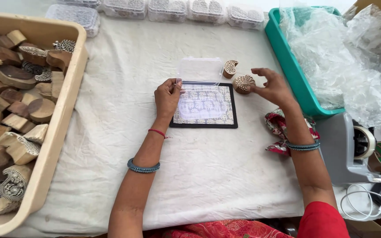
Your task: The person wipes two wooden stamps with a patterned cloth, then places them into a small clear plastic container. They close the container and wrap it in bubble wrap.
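An open clear plastic box [201, 94] lies on a black-edged patterned mat [229, 115] in the middle of the cloth-covered table. My left hand [167, 98] pinches the box's left edge at the hinge of its raised lid. My right hand [272, 87] is just right of a round carved wooden stamp block [244, 83], fingers spread and touching it or nearly so. A smaller paisley-shaped carved block [230, 68] stands behind it.
A beige tub [62, 114] full of carved wooden blocks fills the left. A teal bin [294, 75] stuffed with bubble wrap stands at right. Several filled clear boxes [168, 9] line the far edge. A tape dispenser [358, 147] and a patterned cloth [278, 125] lie near my right arm.
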